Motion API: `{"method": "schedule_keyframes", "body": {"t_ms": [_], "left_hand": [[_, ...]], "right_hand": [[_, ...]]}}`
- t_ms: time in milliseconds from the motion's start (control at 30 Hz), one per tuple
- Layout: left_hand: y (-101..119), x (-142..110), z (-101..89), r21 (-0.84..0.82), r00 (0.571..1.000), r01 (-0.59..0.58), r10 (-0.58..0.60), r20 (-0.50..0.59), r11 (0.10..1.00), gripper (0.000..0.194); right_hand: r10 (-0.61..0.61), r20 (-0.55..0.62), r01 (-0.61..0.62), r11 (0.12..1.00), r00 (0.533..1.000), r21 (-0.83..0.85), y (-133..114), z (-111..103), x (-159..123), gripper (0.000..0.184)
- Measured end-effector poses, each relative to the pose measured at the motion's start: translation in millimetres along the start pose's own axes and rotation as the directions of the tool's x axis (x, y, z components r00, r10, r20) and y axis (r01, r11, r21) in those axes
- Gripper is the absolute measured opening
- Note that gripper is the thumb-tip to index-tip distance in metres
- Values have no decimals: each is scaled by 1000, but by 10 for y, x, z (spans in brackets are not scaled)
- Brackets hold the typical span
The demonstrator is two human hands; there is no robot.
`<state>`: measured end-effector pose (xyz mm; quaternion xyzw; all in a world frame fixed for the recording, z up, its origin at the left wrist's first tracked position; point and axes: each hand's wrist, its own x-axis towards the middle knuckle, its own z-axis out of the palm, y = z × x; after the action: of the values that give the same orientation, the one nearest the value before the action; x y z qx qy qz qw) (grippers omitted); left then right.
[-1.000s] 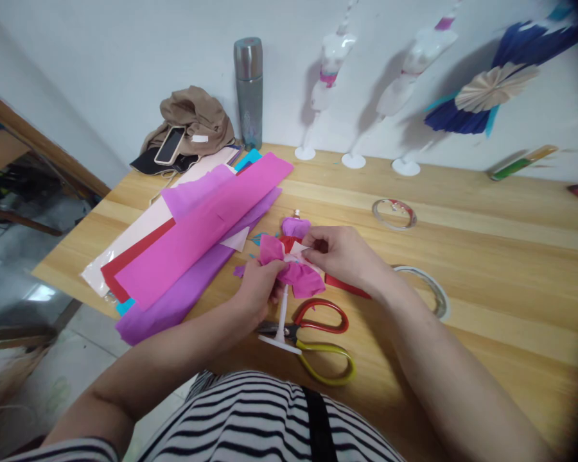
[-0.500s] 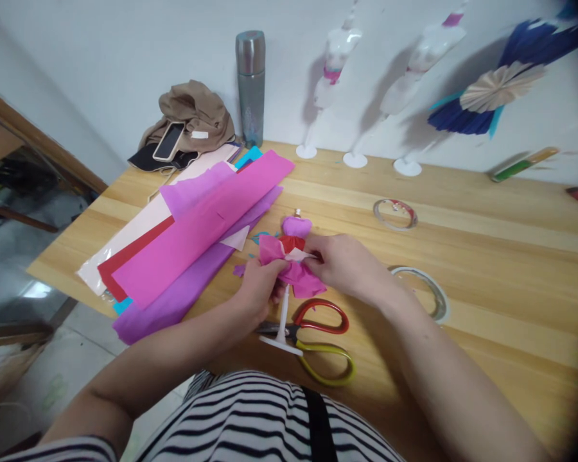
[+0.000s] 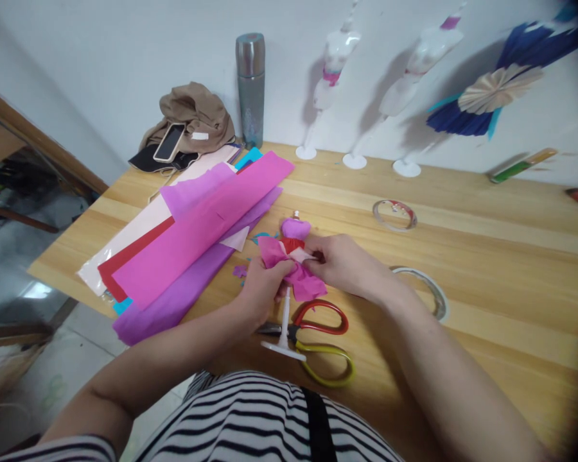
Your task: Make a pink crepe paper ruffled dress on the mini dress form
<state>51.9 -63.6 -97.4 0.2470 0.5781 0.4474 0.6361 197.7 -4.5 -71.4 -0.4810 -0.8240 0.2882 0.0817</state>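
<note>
A small mannequin [image 3: 296,229] on a white stand wears a purple paper top, a red waist and a pink paper skirt [image 3: 308,283]. It leans over the table, its stand's base above the scissors. My left hand [image 3: 264,282] is closed around the skirt and the body under it, thumb pressing the pink paper. The fingers of my right hand [image 3: 340,260] pinch a pale pink paper strip [image 3: 299,255] at the waist; its far end is hidden by the fingers. Scissors [image 3: 324,317] with one red and one yellow handle lie just below my hands.
Sheets of coloured crepe paper [image 3: 207,224] are stacked at the left. Behind them are a brown cloth [image 3: 195,115], a phone [image 3: 169,142] and a grey flask [image 3: 251,90]. Tape rolls [image 3: 395,215] lie to the right. White mannequins [image 3: 334,70] and a utility knife [image 3: 523,165] stand or lie along the wall.
The mannequin's stand base has shifted slightly toward me and to the right. Both hands keep their hold, with the left thumb and skirt moved a little.
</note>
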Motion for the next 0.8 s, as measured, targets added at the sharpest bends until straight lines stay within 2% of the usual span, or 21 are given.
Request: {"method": "schedule_keyframes", "body": {"t_ms": [133,300,367,467,533,667,800], "left_hand": [[-30,-9,-8,55,987,-141,137,79,988,26],[-45,27,-57,128,941,-332,320,108,934,31],[-44,41,-77,135,953,-301,292,85,944,28],[-39,41,-103,118,990,-137,133,39,984,25],[-32,31,-113,79,997,-66,63,41,995,24],[-12,28,-99,49,999,-42,42,14,998,25],[2,38,-62,42,999,-24,25,-43,999,21]], "right_hand": [[-31,-5,31,999,1000,38,3,-8,-8,20],[-43,-2,43,996,999,79,-14,-8,-4,19],[-43,2,43,995,999,90,-24,-7,-1,18],[-32,14,31,994,999,102,-22,-1,6,17],[-32,20,29,994,999,109,-10,10,13,17],[-50,19,48,992,999,113,14,42,20,16],[-58,8,57,998,998,21,-14,53,1,18]]}}
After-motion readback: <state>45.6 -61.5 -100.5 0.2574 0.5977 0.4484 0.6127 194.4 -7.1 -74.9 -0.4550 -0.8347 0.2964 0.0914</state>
